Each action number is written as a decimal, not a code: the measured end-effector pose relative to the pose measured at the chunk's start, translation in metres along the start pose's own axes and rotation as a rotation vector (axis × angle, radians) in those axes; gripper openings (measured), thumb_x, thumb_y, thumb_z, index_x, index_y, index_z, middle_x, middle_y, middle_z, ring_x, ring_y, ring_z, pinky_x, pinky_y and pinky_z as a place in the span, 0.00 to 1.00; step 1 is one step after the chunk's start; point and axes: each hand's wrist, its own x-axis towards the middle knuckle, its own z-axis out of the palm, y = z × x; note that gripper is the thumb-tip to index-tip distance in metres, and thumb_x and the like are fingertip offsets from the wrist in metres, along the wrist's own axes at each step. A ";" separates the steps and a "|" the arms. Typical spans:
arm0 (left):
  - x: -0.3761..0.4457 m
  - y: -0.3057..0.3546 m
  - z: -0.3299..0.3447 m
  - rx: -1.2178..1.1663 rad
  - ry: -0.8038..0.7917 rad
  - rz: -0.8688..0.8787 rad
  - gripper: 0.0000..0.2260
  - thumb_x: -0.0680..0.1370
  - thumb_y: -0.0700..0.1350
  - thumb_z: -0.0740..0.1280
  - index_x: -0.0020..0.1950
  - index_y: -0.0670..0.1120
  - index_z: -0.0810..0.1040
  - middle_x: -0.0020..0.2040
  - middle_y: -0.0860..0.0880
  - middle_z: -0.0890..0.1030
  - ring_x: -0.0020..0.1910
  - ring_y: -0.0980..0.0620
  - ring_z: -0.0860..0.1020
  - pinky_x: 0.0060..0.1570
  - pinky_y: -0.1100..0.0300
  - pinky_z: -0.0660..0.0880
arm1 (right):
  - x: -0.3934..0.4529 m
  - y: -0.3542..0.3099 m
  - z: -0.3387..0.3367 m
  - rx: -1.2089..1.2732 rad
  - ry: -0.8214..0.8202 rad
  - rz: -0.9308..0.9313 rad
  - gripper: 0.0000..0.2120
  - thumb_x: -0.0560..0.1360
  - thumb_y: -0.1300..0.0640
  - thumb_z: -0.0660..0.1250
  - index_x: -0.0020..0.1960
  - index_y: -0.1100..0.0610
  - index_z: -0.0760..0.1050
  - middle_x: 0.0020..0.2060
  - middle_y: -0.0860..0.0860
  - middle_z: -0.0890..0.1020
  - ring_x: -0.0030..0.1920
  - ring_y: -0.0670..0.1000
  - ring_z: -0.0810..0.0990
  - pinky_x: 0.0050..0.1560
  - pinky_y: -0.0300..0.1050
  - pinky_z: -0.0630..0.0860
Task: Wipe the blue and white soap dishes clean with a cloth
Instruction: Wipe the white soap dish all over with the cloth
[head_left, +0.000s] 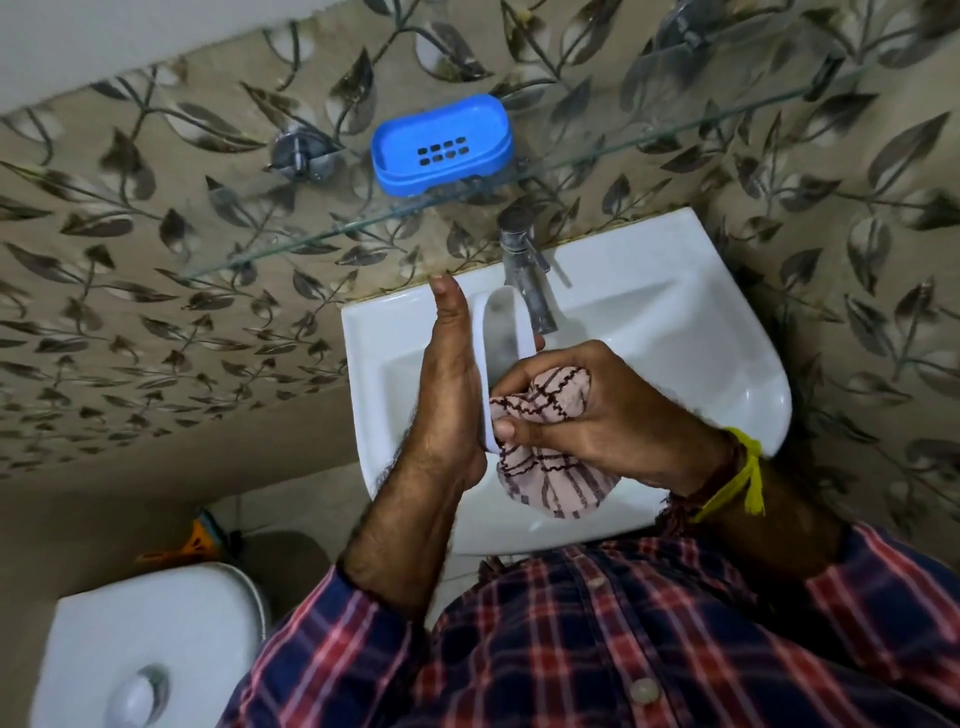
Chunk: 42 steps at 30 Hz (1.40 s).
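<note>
The blue soap dish (441, 144) rests on a glass shelf (311, 236) above the basin, its slotted inside facing up. Over the basin, my left hand (447, 395) holds the white soap dish (501, 332) on edge, palm flat against its back and fingertips curling round the far rim. My right hand (597, 410) grips a bunched pink cloth (550, 462) with dark stripes and presses it into the lower part of the white dish. The dish's lower end is hidden behind the cloth.
A white wash basin (675, 343) with a metal tap (530, 280) sits below the shelf against a leaf-patterned tiled wall. A white toilet cistern (145, 639) with a flush button stands at the lower left. Metal shelf brackets (298, 153) hold the glass.
</note>
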 end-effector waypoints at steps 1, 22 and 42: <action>0.001 0.000 -0.001 -0.024 -0.002 -0.006 0.49 0.59 0.80 0.62 0.68 0.47 0.81 0.58 0.40 0.86 0.55 0.43 0.86 0.52 0.50 0.83 | 0.000 -0.003 -0.001 -0.078 -0.044 -0.020 0.09 0.70 0.63 0.78 0.49 0.63 0.83 0.43 0.55 0.87 0.45 0.52 0.86 0.52 0.43 0.82; 0.011 -0.016 -0.016 -0.181 -0.037 0.005 0.43 0.70 0.81 0.49 0.63 0.52 0.83 0.55 0.47 0.87 0.54 0.47 0.85 0.52 0.51 0.82 | 0.007 -0.022 -0.030 -0.069 0.583 0.066 0.04 0.70 0.64 0.76 0.43 0.62 0.83 0.36 0.58 0.86 0.35 0.57 0.85 0.39 0.47 0.83; 0.011 -0.034 0.006 -0.281 -0.183 0.077 0.32 0.81 0.69 0.51 0.60 0.49 0.86 0.59 0.48 0.86 0.59 0.52 0.84 0.53 0.61 0.80 | 0.017 -0.009 0.016 -0.454 0.470 -0.333 0.14 0.63 0.73 0.71 0.48 0.63 0.84 0.43 0.54 0.86 0.45 0.49 0.82 0.50 0.39 0.78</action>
